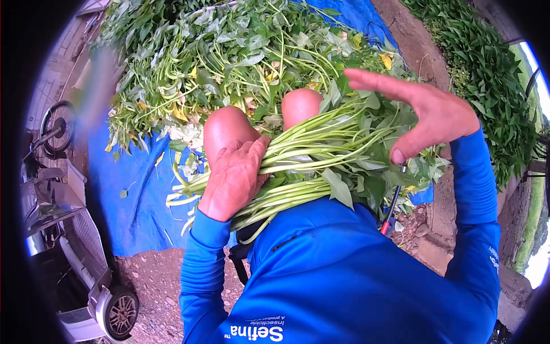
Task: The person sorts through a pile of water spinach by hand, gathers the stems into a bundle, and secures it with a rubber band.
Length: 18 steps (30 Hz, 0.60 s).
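Leafy stems (321,143) lie across the person's lap, their cut ends under and around the left hand (232,175) and their leafy ends just beside the right hand (438,112). They form two loose bunches, one nearer the belly and one over the knees; the single stems are too many and too tangled to count. The left fingers lie close together, palm down, on the stems, touching them at the left knee (224,129); how far the thumb curls under is hidden. The right fingers and thumb are spread wide above the leaves and hold nothing.

One thin dark rod (392,209) with a red part stands near the lap, to the right. Beyond the two knees, one large heap of greens (229,57), with some yellow leaves, covers much of one blue tarp (129,200). Farther right is another heap of greens (487,86); at left, one silver vehicle (80,269).
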Each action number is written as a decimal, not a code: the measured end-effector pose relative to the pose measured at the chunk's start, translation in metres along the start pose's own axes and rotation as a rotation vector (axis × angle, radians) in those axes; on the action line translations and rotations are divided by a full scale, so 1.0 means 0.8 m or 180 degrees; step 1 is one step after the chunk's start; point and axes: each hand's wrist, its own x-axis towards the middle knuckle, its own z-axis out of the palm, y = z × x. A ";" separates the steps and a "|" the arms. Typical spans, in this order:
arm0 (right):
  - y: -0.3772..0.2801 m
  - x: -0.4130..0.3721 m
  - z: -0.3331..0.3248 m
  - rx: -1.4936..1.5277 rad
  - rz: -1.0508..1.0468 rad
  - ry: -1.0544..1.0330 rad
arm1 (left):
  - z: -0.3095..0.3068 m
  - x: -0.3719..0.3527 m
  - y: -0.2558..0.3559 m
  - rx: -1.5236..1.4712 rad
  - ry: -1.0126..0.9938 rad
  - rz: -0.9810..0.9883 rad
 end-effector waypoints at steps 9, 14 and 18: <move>-0.032 0.116 0.160 -0.1212 -0.0748 0.0153 | -0.001 -0.013 -0.004 0.0018 -0.0142 -0.0155; -0.022 0.114 0.194 -0.1509 -0.0634 0.0526 | -0.013 -0.016 0.016 -0.0127 -0.0035 -0.0382; -0.018 0.105 0.192 -0.1403 -0.0804 0.0843 | 0.008 0.019 0.023 0.0005 0.0207 -0.0210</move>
